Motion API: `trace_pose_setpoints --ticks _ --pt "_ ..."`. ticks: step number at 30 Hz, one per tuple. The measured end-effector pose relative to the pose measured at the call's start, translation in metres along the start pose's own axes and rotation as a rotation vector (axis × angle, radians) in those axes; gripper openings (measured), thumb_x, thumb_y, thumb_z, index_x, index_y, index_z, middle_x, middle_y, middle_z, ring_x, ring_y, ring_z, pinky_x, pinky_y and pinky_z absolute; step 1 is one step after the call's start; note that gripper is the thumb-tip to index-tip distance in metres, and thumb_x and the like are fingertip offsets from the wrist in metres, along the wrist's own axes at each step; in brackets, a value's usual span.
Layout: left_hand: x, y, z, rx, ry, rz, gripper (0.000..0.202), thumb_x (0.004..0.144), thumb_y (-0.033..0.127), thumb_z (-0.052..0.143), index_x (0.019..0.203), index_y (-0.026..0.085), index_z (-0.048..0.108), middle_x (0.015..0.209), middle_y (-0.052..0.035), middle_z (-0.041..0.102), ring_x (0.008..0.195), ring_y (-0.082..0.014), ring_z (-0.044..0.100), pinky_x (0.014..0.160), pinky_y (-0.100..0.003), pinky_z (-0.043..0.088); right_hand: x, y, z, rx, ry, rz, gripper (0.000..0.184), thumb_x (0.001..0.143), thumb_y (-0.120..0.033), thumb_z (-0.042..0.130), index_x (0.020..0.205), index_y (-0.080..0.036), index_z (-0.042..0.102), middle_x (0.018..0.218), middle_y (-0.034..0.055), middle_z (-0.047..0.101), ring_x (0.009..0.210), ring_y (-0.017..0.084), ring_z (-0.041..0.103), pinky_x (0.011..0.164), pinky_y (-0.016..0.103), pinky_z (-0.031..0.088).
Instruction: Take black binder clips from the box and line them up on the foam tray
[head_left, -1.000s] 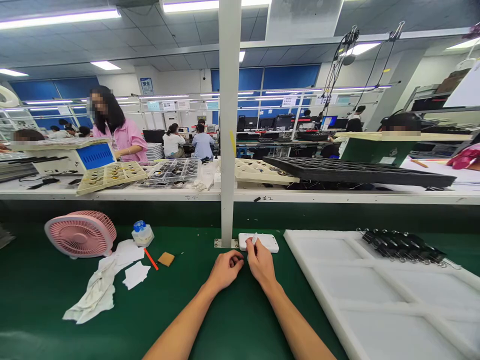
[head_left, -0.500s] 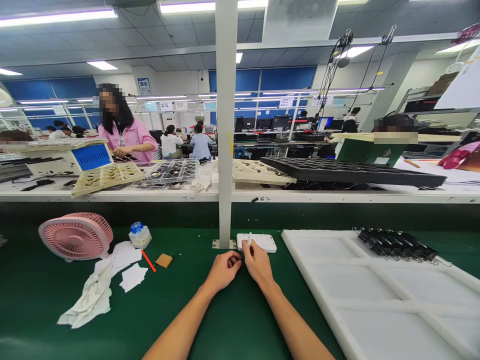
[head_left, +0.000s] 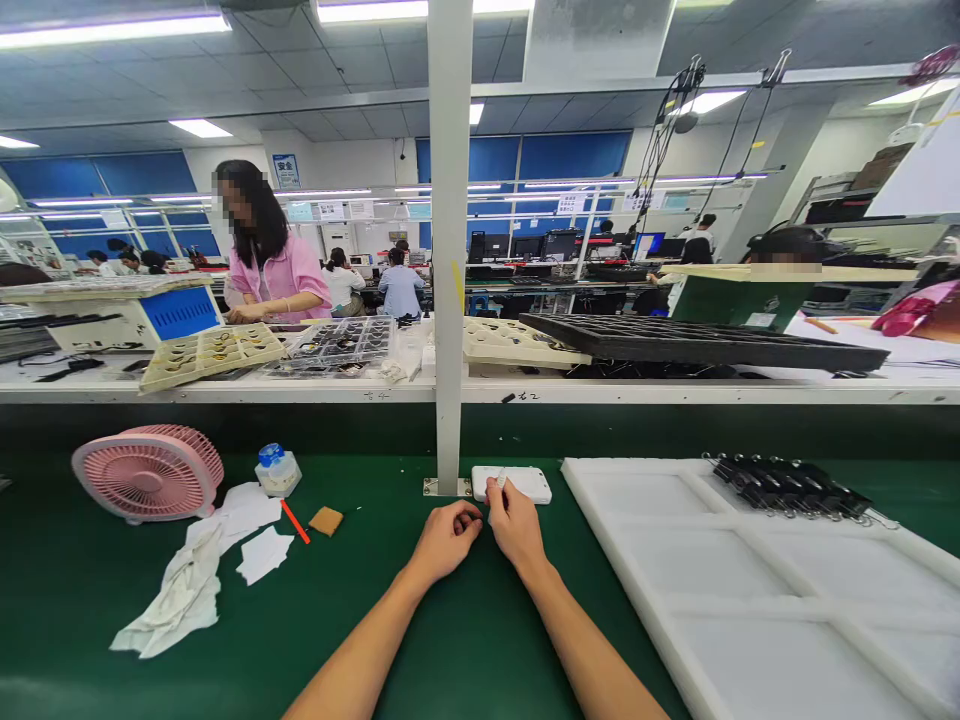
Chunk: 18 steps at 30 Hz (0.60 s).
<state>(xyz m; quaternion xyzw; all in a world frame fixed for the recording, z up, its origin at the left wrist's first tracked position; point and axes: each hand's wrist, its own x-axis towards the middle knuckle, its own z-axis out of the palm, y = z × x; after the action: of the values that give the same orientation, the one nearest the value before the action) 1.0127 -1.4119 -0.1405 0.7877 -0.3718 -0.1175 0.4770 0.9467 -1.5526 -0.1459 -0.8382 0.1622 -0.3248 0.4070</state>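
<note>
My right hand point(head_left: 516, 522) is closed in a pinch around a slim white stick-like object point(head_left: 502, 477), whose upper end pokes out above the fingers. Beside it, my left hand point(head_left: 448, 535) has its fingers curled in. Whatever those fingers hold, if anything, is too small or hidden to make out. The fingertips of both hands nearly meet above the green tabletop point(head_left: 480, 640). Just behind my right hand lies a white, round-cornered, phone-like object point(head_left: 529, 485), partly covered by the fingers.
A white partitioned foam tray point(head_left: 637, 580) bears several black binder clips point(head_left: 787, 485). On the left are a pink fan point(head_left: 146, 475), a blue-capped bottle point(head_left: 277, 472), a crumpled cloth point(head_left: 176, 600), a red strip point(head_left: 295, 521) and a brown sponge point(head_left: 326, 521). A post point(head_left: 448, 440) rises ahead.
Both hands stay almost in place; the white stick-like object has tilted and shows less above my right fingers. Across the bench, the person in pink has shifted rightward.
</note>
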Motion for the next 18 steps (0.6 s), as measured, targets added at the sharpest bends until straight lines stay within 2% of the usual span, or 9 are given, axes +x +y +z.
trace_pose_setpoints --ticks 9,13,18 --pt "0.0002 0.0020 -0.0004 -0.014 -0.014 -0.007 0.023 0.085 0.031 0.058 0.096 0.016 0.073 0.074 -0.0026 0.066 0.061 -0.0138 0.053 0.060 -0.025 0.040 0.0014 -0.0018 -0.0013 -0.056 -0.058 0.030 0.044 0.102 -0.054 0.035 0.079 -0.022 0.055 0.070 0.0030 0.062 0.065 0.022 0.057 0.058 0.029 0.029" --pt "-0.0005 0.0019 -0.0001 -0.028 -0.015 0.004 0.023 0.086 0.031 0.059 0.096 0.016 0.073 0.074 -0.0022 0.066 0.061 -0.0135 0.053 0.060 -0.025 0.039 0.0001 -0.0054 -0.0020 -0.089 -0.051 0.033 0.041 0.099 -0.054 0.043 0.074 -0.022 0.049 0.066 0.0008 0.058 0.059 0.019 0.051 0.057 0.028 0.028" --pt "-0.0004 0.0005 0.0004 -0.032 -0.008 -0.004 0.022 0.086 0.031 0.059 0.096 0.017 0.073 0.074 -0.0018 0.066 0.060 -0.0134 0.053 0.060 -0.026 0.040 -0.0002 -0.0055 -0.0021 -0.047 -0.019 0.018 0.044 0.100 -0.057 0.041 0.075 -0.022 0.047 0.063 0.0005 0.055 0.058 0.019 0.050 0.056 0.028 0.028"
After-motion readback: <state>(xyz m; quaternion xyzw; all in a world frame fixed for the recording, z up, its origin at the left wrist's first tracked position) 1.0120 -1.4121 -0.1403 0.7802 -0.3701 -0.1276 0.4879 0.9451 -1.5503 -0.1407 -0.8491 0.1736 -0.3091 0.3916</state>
